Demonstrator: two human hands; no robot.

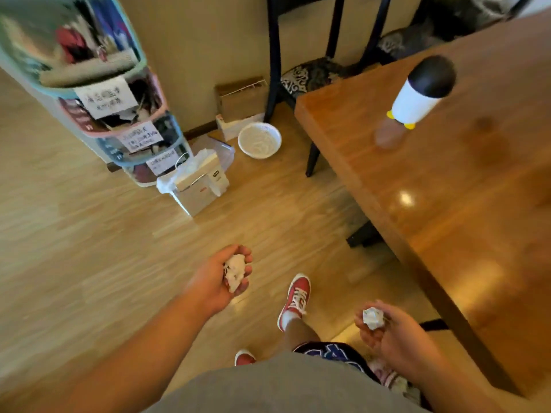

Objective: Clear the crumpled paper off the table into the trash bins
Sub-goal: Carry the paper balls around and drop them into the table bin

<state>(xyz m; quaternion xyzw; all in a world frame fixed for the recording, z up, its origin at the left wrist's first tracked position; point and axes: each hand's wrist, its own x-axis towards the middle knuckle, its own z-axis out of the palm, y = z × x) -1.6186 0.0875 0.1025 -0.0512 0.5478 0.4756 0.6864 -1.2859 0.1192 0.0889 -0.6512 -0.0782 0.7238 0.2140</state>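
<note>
Table (447, 204) sits on the right with a bottle (417, 93) standing on it, a chair (310, 73) behind. Left, a stacked bin tower (98, 93); between them, on the floor, a basket (259, 140) and a bag (199, 186).

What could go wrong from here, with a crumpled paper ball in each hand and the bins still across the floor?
1. Both bins, the round white mesh basket and the white lined bin, sit well ahead of the left hand and right hand; a toss from here could miss.
2. The basket looks shallow, so the left crumpled white paper ball may bounce out.
3. The right crumpled paper ball sits at the fingertips and might slip while walking.
</note>
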